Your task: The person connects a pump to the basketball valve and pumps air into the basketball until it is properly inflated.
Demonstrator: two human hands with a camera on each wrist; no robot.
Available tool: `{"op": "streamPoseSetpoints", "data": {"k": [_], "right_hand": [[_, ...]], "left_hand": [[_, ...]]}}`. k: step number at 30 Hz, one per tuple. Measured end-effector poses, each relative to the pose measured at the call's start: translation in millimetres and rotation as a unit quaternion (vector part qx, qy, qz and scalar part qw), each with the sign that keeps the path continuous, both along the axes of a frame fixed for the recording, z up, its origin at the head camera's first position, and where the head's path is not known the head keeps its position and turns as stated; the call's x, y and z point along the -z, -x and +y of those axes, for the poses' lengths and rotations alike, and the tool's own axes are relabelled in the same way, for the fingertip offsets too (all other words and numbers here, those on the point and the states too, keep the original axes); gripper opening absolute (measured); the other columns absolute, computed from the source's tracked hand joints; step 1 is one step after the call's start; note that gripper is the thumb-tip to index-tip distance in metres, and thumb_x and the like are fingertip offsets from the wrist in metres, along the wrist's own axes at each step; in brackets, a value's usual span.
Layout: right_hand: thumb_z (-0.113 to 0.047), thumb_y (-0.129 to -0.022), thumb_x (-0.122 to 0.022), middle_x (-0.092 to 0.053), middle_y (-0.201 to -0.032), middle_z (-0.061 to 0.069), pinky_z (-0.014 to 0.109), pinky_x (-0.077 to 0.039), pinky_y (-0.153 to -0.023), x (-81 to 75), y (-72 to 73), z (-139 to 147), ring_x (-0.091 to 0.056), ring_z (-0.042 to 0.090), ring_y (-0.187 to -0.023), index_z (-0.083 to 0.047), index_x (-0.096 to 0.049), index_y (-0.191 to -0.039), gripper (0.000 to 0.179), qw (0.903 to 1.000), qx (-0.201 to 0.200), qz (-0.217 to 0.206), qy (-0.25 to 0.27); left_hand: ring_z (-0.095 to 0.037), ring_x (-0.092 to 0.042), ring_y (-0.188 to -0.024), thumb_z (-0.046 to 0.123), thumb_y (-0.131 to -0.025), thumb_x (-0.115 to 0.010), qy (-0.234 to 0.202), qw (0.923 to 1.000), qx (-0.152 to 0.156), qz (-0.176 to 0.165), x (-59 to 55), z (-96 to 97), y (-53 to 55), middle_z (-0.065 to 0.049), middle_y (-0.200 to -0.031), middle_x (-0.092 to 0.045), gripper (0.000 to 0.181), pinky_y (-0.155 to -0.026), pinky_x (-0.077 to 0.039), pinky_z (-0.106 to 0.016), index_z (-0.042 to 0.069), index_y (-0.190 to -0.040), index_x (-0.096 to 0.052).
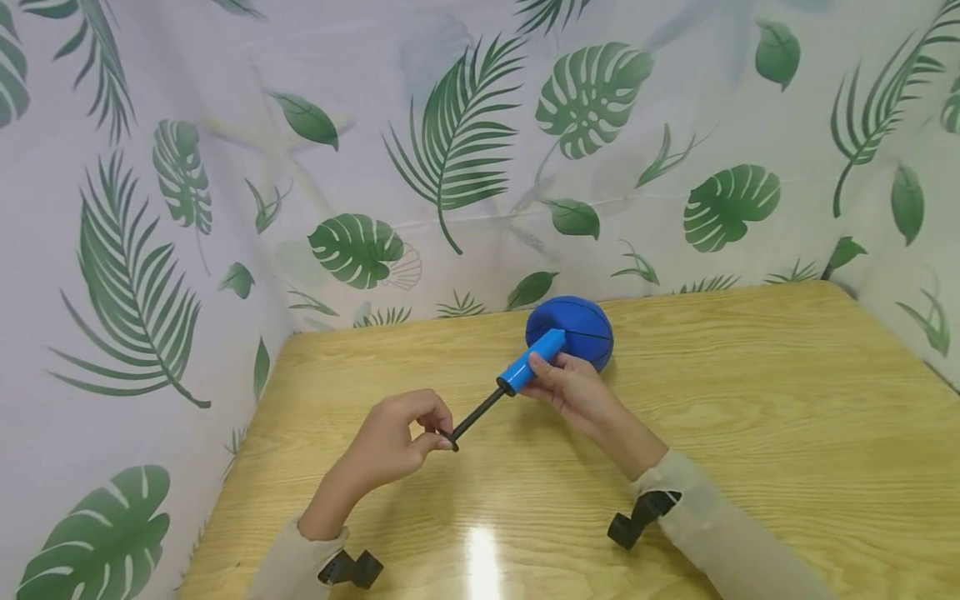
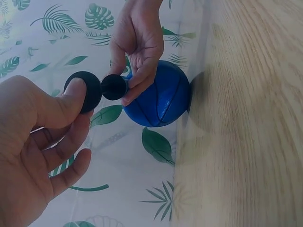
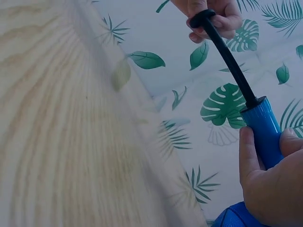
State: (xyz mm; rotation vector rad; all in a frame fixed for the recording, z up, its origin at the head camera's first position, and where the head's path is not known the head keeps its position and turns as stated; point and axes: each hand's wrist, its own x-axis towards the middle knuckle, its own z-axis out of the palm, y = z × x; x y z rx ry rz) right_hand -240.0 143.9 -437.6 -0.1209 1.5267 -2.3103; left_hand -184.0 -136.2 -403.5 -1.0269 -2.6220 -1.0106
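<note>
My right hand [image 1: 573,392] grips the blue barrel of a small hand pump [image 1: 520,372], thumb on top. The far end of the pump meets a blue ball [image 1: 588,321] with black seam lines; the ball's upper left side looks dented. Between the thumb and fingers of my left hand [image 1: 397,437] is the round black end of the pump's rod, which is drawn well out of the barrel. The left wrist view shows the thumb pressed on that black disc [image 2: 90,92]. In the right wrist view the black rod [image 3: 232,64] stands out of the barrel.
The ball rests on a wood-grain table [image 1: 750,433] near its back edge. Behind and to the left hangs a white cloth [image 1: 480,275] printed with green leaves. Black wrist mounts [image 1: 641,517] sit on both sleeves.
</note>
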Motion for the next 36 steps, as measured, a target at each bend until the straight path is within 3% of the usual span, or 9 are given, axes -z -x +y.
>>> {"op": "streamPoseSetpoints", "data": {"k": [8, 13, 16, 23, 32, 36], "right_hand": [[-0.016, -0.108, -0.049, -0.069, -0.108, 0.002, 0.029, -0.057, -0.095, 3.7, -15.1, -19, -0.073, 0.010, -0.098, 0.017, -0.032, -0.145, 0.052, 0.9995, -0.018, 0.007, -0.024], [-0.016, -0.108, -0.050, -0.070, -0.106, 0.002, 0.029, -0.058, -0.095, 8.7, -17.3, -24, -0.073, 0.010, -0.098, 0.017, -0.034, -0.142, 0.050, 0.9993, -0.025, 0.004, -0.029], [-0.016, -0.108, -0.051, -0.071, -0.105, 0.003, 0.030, -0.058, -0.095, 9.2, -15.3, -21, -0.073, 0.011, -0.098, 0.017, -0.035, -0.141, 0.050, 0.9994, -0.020, 0.001, -0.030], [-0.015, -0.107, -0.053, -0.070, -0.108, 0.005, 0.031, -0.058, -0.094, 2.5, -8.7, -13, -0.074, 0.013, -0.098, 0.017, -0.036, -0.140, 0.049, 0.9996, -0.019, -0.011, -0.016], [-0.015, -0.107, -0.051, -0.073, -0.102, 0.001, 0.027, -0.059, -0.091, -1.5, 0.3, 2, -0.074, 0.010, -0.096, 0.017, -0.035, -0.143, 0.050, 0.9999, 0.012, 0.000, -0.001], [-0.017, -0.107, -0.052, -0.073, -0.100, -0.001, 0.029, -0.058, -0.093, -0.2, -1.3, -1, -0.074, 0.009, -0.094, 0.013, -0.041, -0.137, 0.044, 0.9996, 0.008, 0.011, -0.023]], "left_hand": [[-0.002, -0.060, -0.074, 0.007, -0.080, -0.085, 0.001, 1.0000, -0.009, 0.001, 6.5, 13.2, 8.7, 0.009, -0.081, -0.066, 0.022, -0.073, -0.055, -0.026, 0.019, -0.082, -0.066], [-0.005, -0.059, -0.074, 0.008, -0.080, -0.086, 0.005, 0.9996, -0.026, 0.012, 10.0, 21.5, 16.9, 0.008, -0.081, -0.067, 0.021, -0.070, -0.057, -0.031, 0.018, -0.083, -0.067], [-0.006, -0.060, -0.074, 0.007, -0.081, -0.085, 0.001, 0.9997, -0.020, 0.011, 11.3, 24.7, 19.5, 0.006, -0.083, -0.068, 0.020, -0.070, -0.058, -0.034, 0.016, -0.084, -0.068], [-0.006, -0.061, -0.075, 0.007, -0.082, -0.084, 0.002, 0.9996, -0.006, 0.026, 8.1, 25.7, 18.7, 0.005, -0.085, -0.068, 0.020, -0.072, -0.056, -0.024, 0.015, -0.088, -0.067], [-0.004, -0.060, -0.075, 0.009, -0.083, -0.084, 0.008, 0.9997, -0.019, 0.015, 5.9, 15.5, 12.7, 0.008, -0.087, -0.068, 0.020, -0.073, -0.055, -0.026, 0.018, -0.087, -0.067], [-0.005, -0.060, -0.075, 0.008, -0.081, -0.085, 0.002, 0.9993, -0.026, 0.028, 8.7, 17.8, 14.5, 0.007, -0.086, -0.068, 0.021, -0.072, -0.055, -0.025, 0.017, -0.086, -0.067]]}}
